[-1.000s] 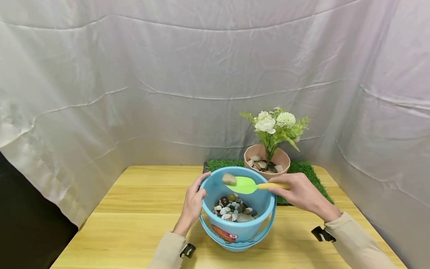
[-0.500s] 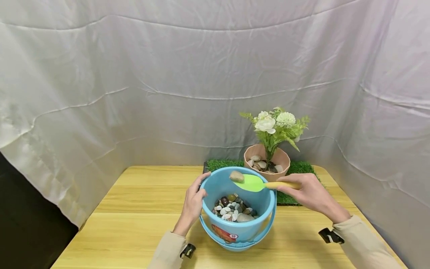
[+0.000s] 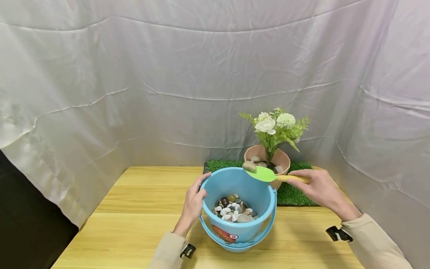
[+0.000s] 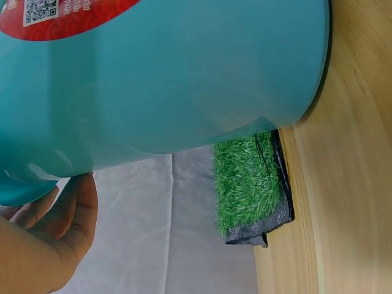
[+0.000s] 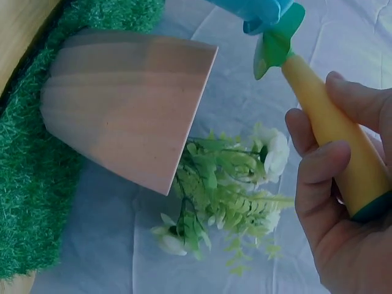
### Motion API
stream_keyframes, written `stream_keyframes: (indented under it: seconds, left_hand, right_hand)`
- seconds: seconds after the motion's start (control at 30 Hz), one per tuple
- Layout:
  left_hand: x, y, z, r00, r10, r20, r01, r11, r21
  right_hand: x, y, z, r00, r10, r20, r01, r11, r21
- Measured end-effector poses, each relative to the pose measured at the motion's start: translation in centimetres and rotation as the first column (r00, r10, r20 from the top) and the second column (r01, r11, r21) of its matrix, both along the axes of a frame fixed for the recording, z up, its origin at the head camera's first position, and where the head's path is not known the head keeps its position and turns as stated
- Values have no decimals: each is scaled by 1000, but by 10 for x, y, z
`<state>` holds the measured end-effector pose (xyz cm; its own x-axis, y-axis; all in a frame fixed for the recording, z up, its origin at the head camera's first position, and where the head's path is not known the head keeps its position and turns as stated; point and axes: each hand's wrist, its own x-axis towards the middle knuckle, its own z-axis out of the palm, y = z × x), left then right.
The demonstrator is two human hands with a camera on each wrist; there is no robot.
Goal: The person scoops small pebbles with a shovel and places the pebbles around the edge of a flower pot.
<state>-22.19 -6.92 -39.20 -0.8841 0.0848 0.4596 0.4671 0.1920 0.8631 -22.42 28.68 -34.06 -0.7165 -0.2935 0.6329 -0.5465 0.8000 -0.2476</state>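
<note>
My right hand (image 3: 322, 188) grips the yellow handle of a small green toy shovel (image 3: 263, 174). A tan stone (image 3: 249, 166) rests at the tip of its blade, overlapping the near rim of the pink flowerpot (image 3: 283, 153) in the head view. In the right wrist view my fingers (image 5: 324, 162) curl round the handle. My left hand (image 3: 192, 203) holds the left rim of a blue bucket (image 3: 240, 231), thumb inside and fingers outside. Several mixed pebbles (image 3: 231, 209) lie in the bucket's bottom. White artificial flowers (image 3: 275, 125) and pale stones stand in the pot.
The pot stands on a green artificial turf mat (image 3: 295, 194) at the back right of the wooden table (image 3: 151, 216), behind the bucket. Grey-white cloth (image 3: 201, 74) hangs round the back and sides. The bucket's handle (image 3: 268, 228) hangs down in front.
My right hand has moved right and slightly away with the shovel, carrying the stone from over the bucket to the pot's near rim. The left hand and bucket have stayed put.
</note>
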Motion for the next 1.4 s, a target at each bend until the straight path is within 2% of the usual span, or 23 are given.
stream_keyframes:
  seconds: [0.23, 0.53, 0.97, 1.2, 1.4]
  left_hand:
    - [1, 2, 2, 1000, -4, -2, 4, 1000, -8]
    - [2, 3, 4, 1000, -7, 3, 7, 1000, -14]
    - [4, 4, 5, 1000, 8, -9, -8, 1000, -24]
    - [4, 4, 7, 1000, 4, -21, -4, 1000, -22]
    - [5, 3, 8, 1000, -2, -16, 2, 1000, -24]
  right_hand:
    - [-2, 18, 4, 992, -96, 77, 96, 995, 7]
    - [-8, 37, -1, 964, -199, 175, 206, 978, -20]
    - [-19, 44, -3, 929, -250, 271, 262, 965, -8]
    - [-19, 42, 2, 927, -246, 283, 275, 959, -68]
    - [-19, 40, -2, 919, -235, 317, 270, 960, -70]
